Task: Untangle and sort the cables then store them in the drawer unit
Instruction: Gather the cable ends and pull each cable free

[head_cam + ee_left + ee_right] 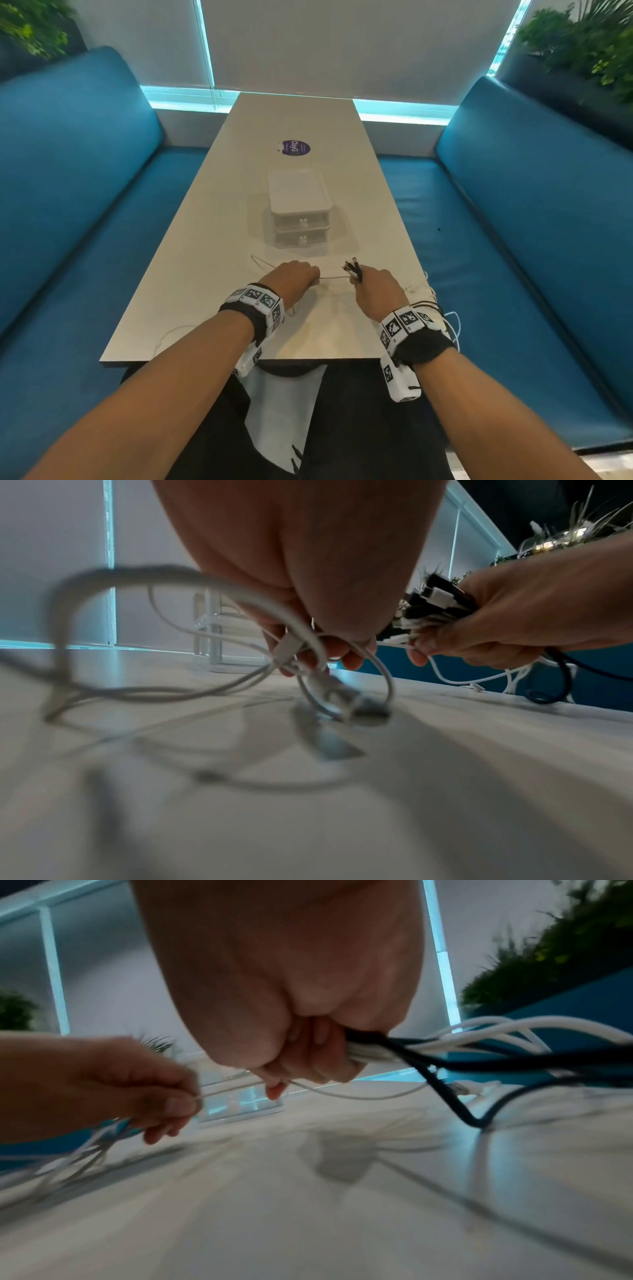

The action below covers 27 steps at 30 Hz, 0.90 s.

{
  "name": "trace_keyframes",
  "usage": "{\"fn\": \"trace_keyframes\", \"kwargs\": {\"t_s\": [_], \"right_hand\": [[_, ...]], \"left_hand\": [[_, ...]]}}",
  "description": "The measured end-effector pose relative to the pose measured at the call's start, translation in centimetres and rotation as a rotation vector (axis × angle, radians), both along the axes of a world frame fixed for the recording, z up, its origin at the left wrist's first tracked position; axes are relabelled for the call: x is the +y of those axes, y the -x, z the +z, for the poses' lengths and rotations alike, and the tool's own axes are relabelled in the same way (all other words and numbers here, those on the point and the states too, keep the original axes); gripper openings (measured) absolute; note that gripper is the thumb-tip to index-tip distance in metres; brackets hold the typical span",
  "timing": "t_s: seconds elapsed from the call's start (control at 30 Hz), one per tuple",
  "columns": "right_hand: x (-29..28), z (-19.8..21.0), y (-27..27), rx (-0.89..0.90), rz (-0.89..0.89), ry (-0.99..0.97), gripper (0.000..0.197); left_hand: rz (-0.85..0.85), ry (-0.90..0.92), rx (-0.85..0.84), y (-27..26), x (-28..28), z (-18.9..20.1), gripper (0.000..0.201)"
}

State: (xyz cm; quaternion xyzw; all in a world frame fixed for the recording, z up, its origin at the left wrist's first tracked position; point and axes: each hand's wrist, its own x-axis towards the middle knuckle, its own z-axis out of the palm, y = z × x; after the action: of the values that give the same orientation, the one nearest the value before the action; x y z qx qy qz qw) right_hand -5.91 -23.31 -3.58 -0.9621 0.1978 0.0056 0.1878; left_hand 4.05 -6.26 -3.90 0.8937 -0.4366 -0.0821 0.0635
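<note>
My right hand (371, 281) grips a bundle of black and white cables (352, 269), plug ends sticking up from the fist (435, 599); their tails trail off the table's right edge (479, 1047). My left hand (296, 275) pinches white cables (301, 642) just above the table. One thin white cable (334, 277) runs taut between both hands. Loose white loops (137, 631) lie to the left of the left hand. The clear two-drawer unit (299, 209) stands just beyond the hands, both drawers closed.
The long pale table (191, 308) carries a purple round sticker (293, 148) further back. Blue benches (68, 192) flank both sides. A window with blinds lies at the far end, and plants stand in the corners.
</note>
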Motion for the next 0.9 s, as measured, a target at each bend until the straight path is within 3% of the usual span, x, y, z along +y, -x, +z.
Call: {"fn": "trace_keyframes", "kwargs": {"t_s": [0.17,0.3,0.43,0.53,0.67,0.73,0.9], "right_hand": [[-1.4,0.2,0.0,0.022,-0.113,0.106,0.022],[-0.9,0.3,-0.2,-0.047,-0.122,0.028,0.027],[1.4,0.5,-0.7,-0.172,0.018,-0.032,0.028],[2.4,0.1,-0.7,-0.111,0.135,-0.055,0.026],[2.0,-0.2,-1.0,-0.116,0.131,-0.104,0.024],[1.2,-0.1,-1.1,-0.123,0.092,-0.081,0.025],[-2.4,-0.2,-0.6,-0.060,-0.150,0.020,0.026]], "left_hand": [[0.035,-0.069,-0.109,-0.6,1.1,-0.1,0.023],[0.070,-0.102,-0.067,-0.3,1.0,-0.2,0.024],[0.048,-0.107,-0.061,0.5,-0.4,0.5,0.026],[0.019,-0.062,-0.057,0.7,-1.3,1.1,0.033],[-0.037,-0.037,-0.122,0.3,-1.2,1.4,0.032],[-0.022,-0.084,-0.159,-0.1,-0.8,1.5,0.028],[0.049,-0.141,-0.068,-1.1,1.5,0.8,0.019]]}}
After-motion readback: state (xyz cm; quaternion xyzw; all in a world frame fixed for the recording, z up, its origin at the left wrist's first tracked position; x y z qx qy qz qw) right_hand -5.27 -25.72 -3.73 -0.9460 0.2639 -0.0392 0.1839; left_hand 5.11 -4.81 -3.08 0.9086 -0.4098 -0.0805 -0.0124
